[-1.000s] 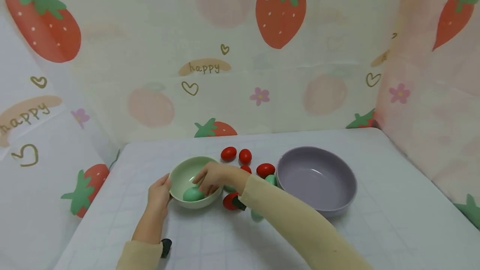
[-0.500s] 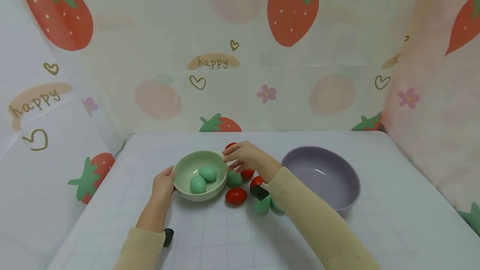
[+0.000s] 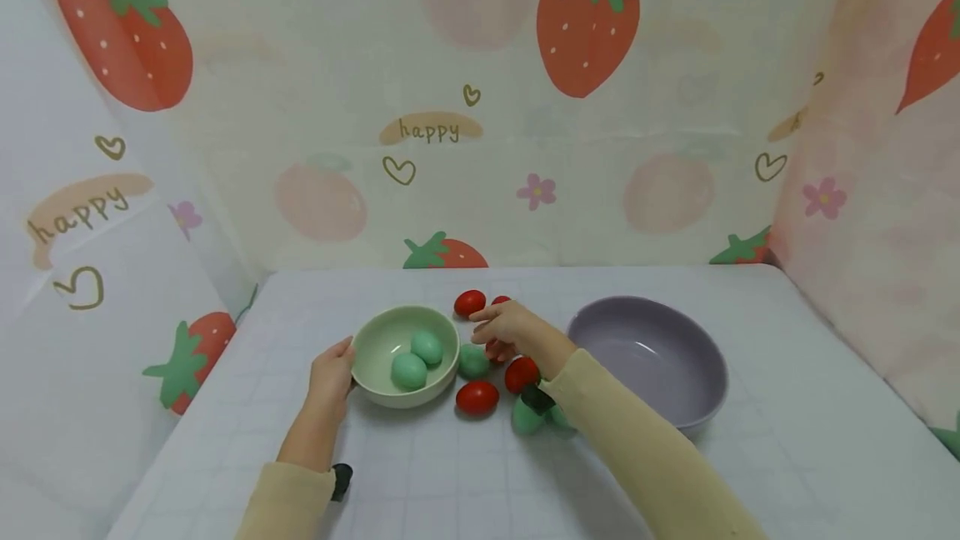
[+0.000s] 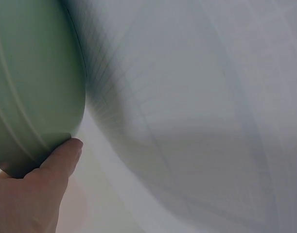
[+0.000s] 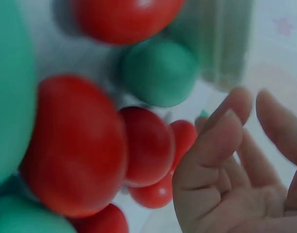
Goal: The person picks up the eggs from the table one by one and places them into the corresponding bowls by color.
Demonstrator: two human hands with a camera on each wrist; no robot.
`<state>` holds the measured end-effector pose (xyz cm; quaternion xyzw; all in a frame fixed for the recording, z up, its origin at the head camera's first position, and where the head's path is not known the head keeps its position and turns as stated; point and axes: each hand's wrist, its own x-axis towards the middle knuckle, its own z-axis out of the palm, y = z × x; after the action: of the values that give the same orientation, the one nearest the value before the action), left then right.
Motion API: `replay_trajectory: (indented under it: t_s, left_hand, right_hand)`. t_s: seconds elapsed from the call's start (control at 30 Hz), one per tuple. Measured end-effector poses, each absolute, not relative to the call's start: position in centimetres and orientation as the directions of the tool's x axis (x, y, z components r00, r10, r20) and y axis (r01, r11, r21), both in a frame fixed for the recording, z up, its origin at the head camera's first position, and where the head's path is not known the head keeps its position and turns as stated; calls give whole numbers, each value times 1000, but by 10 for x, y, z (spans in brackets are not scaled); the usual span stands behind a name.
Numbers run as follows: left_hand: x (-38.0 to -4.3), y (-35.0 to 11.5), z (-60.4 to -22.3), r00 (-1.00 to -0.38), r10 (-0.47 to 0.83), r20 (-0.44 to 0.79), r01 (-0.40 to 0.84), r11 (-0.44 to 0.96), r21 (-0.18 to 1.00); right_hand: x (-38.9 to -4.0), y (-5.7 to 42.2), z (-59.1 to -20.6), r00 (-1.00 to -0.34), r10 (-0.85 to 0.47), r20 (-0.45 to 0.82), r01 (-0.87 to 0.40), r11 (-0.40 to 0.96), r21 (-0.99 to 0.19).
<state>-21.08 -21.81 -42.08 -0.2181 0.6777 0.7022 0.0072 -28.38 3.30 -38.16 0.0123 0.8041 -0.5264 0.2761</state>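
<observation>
In the head view my left hand (image 3: 330,377) holds the left rim of a light green bowl (image 3: 397,400). Its thumb lies against the bowl's outer wall in the left wrist view. Two green eggs, one nearer (image 3: 408,371) and one farther (image 3: 427,347), lie inside. My right hand (image 3: 521,332) hovers over loose eggs right of the bowl, fingers parted and holding nothing. A green egg (image 3: 473,362) sits by the bowl's right side, with a red egg (image 3: 477,398) in front of it. Under the wrist is another red egg (image 3: 522,374); the hand and sleeve partly hide others.
A wide purple-grey bowl (image 3: 645,365) stands to the right, partly behind the right forearm. Two red eggs lie toward the back, one of them (image 3: 470,303) in plain sight. Green eggs (image 3: 528,415) sit below the right wrist. Strawberry-print cloth hangs around the white table (image 3: 420,473).
The right hand has come up out of the green bowl and shifted right over the loose eggs. Two green eggs now show in the bowl. The left hand keeps its hold.
</observation>
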Motion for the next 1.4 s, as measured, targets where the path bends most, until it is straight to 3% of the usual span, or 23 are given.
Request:
replay_trajectory:
  t_s: [0.43,1.1,1.4]
  left_hand:
    - [-218,-214,-414,-912,-285,-295,-275,-107,955]
    - [-215,-213,-417,-917,-285,-279,-264,-91,960]
    - [-210,-214,-419,-915,-290,-280,-266,-86,960]
  right_hand:
    - [-293,37,-391,-806,-406,-430,142,572,-808]
    - [-289,24,-396,-817,-373,-440,87,674,-733]
    - [-291,28,-399,-830,-382,-407,75,646,-759]
